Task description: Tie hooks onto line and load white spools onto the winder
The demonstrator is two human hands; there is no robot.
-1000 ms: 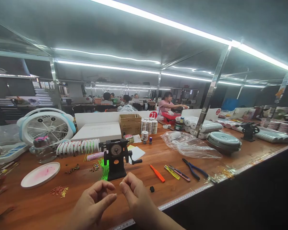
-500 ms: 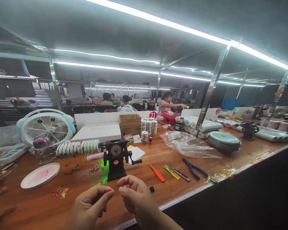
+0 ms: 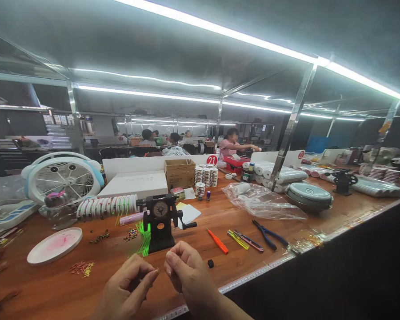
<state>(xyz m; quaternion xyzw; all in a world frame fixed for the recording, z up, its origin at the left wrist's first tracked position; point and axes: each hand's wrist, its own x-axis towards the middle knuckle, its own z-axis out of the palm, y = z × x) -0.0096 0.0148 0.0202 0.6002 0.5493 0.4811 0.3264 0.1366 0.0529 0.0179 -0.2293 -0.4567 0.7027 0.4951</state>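
L hand (image 3: 128, 284) and R hand (image 3: 186, 273), bottom middle, are curled w/ fingertips pinched, just apart; can't tell if they hold anything. Just past them, 1 black hand-crank winder (image 3: 160, 218) stands on the worktop (image 3: 226, 226). White coils (image 3: 103, 208) fill its rod to the left, too many to count, and 1 green wire tuft (image 3: 144, 240) hangs in front. To the right: 1 orange screwdriver (image 3: 217, 241), 1 pair blue-handled pliers (image 3: 265, 234).

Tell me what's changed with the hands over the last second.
The left hand and right hand shifted only slightly, fingertips curling closer together above the table; nothing clearly taken or let go. The black crank machine, green strands and pliers stayed put.
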